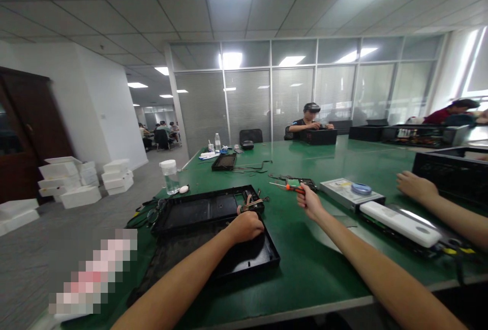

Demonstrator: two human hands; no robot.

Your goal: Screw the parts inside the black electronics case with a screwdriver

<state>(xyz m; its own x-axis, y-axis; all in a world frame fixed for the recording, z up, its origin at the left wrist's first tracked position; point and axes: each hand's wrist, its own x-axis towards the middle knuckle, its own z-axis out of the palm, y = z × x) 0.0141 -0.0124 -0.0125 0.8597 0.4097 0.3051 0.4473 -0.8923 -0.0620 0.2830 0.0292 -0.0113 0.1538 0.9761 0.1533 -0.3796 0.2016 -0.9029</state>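
Two hands logged over a black case, open on the near-left part of a green table. Noted in the right hand: a screwdriver with an orange handle, fingers closed around it, held just above the table beyond the case's far-right corner. Long axis roughly left to right, tip pointing left, about level with the tabletop. Case to the left and near of that tool. By far the closer of the two, the left hand: resting on the case's right side, curled narrow, just beside a bundle of cables. Contents of that curl, if any: cannot tell.

Just beyond the screwdriver, a small circuit board. Further right, a flat silver drive bearing a roll of tape, then a long white unit, with a co-worker's hand beyond it. Far left on the table, a water jar.

Office room: panel lights overhead, glass partition with blinds, white boxes stacked on grey floor, another person seated at the far end.
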